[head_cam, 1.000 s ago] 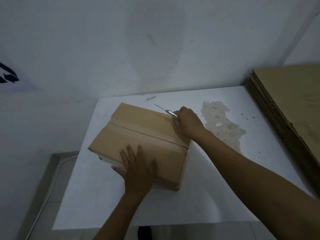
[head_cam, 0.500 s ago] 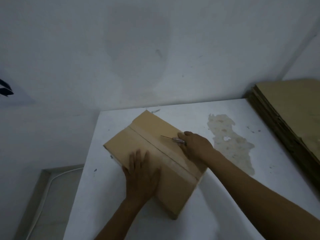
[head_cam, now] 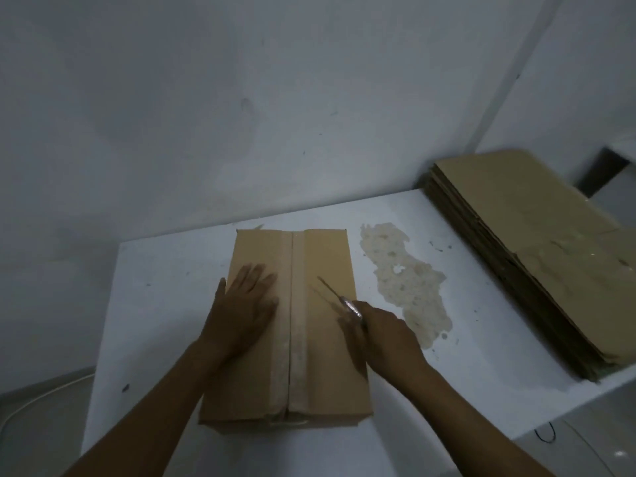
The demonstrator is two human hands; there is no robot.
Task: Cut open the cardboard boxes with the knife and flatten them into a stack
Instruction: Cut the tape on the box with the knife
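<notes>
Two hands meet on one cardboard box [head_cam: 323, 256] at the middle of our white bench [head_cam: 165, 304], its taped seam [head_cam: 292, 304] running from 12 o'clock to 6 o'clock and its flaps closed. We lay our left hand [head_cam: 244, 304] flat on the left flap, fingers straight and close together, gripping nothing. Our right hand [head_cam: 385, 339] rests at the box's right edge, around 4 o'clock from the box's centre, fingers curled round the handle of the knife [head_cam: 349, 306]. The thin blade points toward 11 o'clock, low over the right flap, and we cannot tell whether its tip touches the cardboard. At 2 o'clock from the box, well apart from it, a stack of flattened cardboard [head_cam: 537, 256] sits along the bench's right side. Between box and stack a pale, ragged stain [head_cam: 402, 277] marks the bench top, just beside the box's right edge. A white wall [head_cam: 241, 115] rises behind the bench at 12 o'clock. At 8 o'clock, below bench level, a pale cable [head_cam: 34, 397] lies on the floor [head_cam: 41, 438].
</notes>
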